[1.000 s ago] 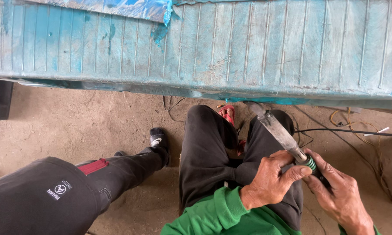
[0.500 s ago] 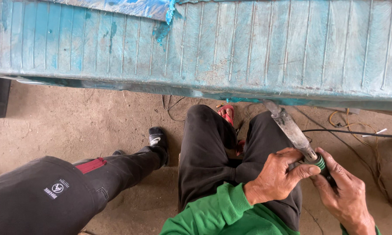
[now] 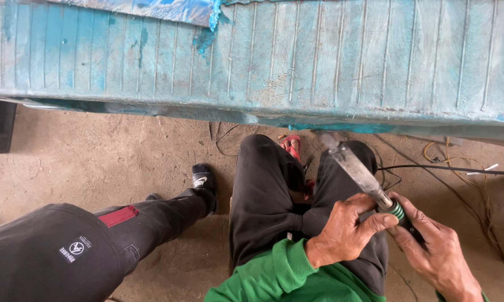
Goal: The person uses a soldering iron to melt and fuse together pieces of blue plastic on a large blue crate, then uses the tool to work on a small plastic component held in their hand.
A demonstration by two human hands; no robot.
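Dirt floor (image 3: 123, 162) runs below a ribbed turquoise panel (image 3: 319, 61), whose lower edge spans the whole view. Open ground lies left of the knees; cables (image 3: 448, 168) cross the right. Both hands meet over the right knee. Left hand (image 3: 344, 235) is closed on the scraper (image 3: 364, 178) at its green collar. Right hand (image 3: 436, 254) wraps the handle end. Blade points up-left, its tip just beneath the panel edge.

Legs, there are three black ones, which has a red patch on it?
The outstretched leg on the left, with a red patch at the knee. The two bent legs under the left hand are plain black.
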